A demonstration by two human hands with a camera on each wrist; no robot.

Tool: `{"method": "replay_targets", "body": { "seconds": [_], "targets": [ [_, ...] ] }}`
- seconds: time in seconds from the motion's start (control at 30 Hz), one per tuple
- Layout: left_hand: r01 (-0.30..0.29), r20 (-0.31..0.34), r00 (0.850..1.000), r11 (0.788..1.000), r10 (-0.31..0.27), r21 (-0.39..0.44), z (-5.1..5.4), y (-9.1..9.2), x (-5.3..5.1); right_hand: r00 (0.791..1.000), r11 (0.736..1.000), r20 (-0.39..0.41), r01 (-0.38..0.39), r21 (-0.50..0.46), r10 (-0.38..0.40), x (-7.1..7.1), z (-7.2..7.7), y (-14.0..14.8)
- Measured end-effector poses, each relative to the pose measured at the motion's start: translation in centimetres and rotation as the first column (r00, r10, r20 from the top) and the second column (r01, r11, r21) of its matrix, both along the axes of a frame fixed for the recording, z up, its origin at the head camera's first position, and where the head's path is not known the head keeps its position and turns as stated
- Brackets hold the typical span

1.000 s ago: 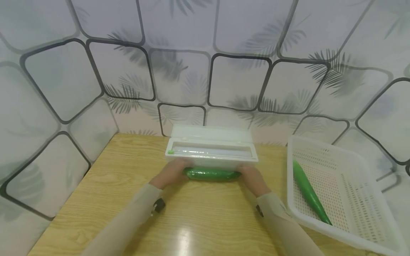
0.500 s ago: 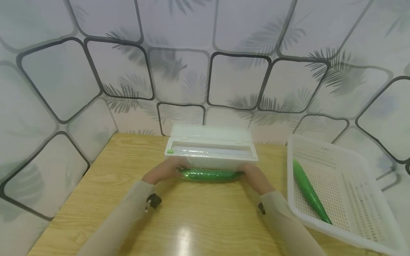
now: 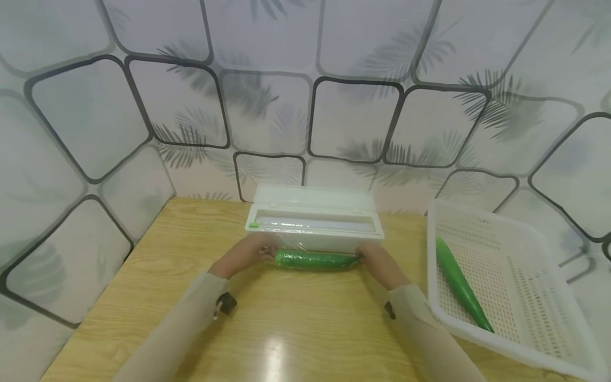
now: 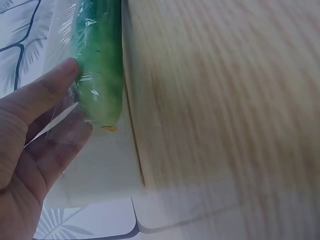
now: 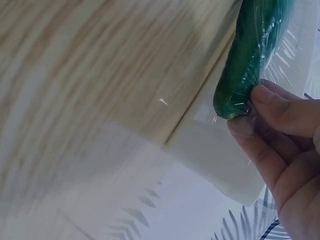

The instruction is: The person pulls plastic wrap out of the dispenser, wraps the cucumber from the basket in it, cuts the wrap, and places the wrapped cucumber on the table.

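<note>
A green cucumber (image 3: 312, 259), covered in clear shiny plastic wrap, lies crosswise before the white wrap dispenser box (image 3: 334, 244), whose lid is up. Film runs from the box to the cucumber. At its pale end, my left hand (image 3: 248, 254) has the thumb against the cucumber's side and the fingers in the loose film, as the left wrist view shows; the plastic wrap (image 4: 70, 127) spans thumb and fingers. At the dark end, my right hand (image 3: 379, 263) pinches the wrapped tip between thumb and fingers, seen closely in the right wrist view on the cucumber (image 5: 245, 65).
To the right stands a white perforated basket (image 3: 431, 276) with another green cucumber (image 3: 460, 286) inside. A green slider (image 3: 254, 225) sits at the box's left end. Patterned walls (image 3: 267, 116) border the wooden table (image 3: 305, 323) at the back and left.
My left hand has shifted slightly left, and its fingers now show beside the cucumber's pale end instead of covering it. The right hand has barely moved. The box and basket stay put.
</note>
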State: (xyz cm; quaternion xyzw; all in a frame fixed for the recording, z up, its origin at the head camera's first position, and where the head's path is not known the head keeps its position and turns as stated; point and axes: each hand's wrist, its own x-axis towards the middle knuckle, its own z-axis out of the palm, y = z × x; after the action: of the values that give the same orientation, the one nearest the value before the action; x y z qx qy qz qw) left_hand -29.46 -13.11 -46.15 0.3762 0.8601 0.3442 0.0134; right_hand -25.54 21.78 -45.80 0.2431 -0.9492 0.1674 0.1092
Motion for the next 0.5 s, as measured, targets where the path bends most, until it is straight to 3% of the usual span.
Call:
{"method": "replay_targets", "body": {
  "seconds": [0.23,0.5],
  "targets": [
    [0.003,0.02,1.0,1.0,-0.003,0.015,-0.43,-0.41,0.07,0.999,0.998,0.021,0.045,-0.04,-0.044,-0.08,0.1,-0.24],
    [-0.016,0.018,1.0,0.999,0.017,-0.031,-0.4,-0.3,-0.12,0.997,0.995,-0.036,0.061,-0.085,-0.064,-0.31,0.04,-0.41]
  ]
}}
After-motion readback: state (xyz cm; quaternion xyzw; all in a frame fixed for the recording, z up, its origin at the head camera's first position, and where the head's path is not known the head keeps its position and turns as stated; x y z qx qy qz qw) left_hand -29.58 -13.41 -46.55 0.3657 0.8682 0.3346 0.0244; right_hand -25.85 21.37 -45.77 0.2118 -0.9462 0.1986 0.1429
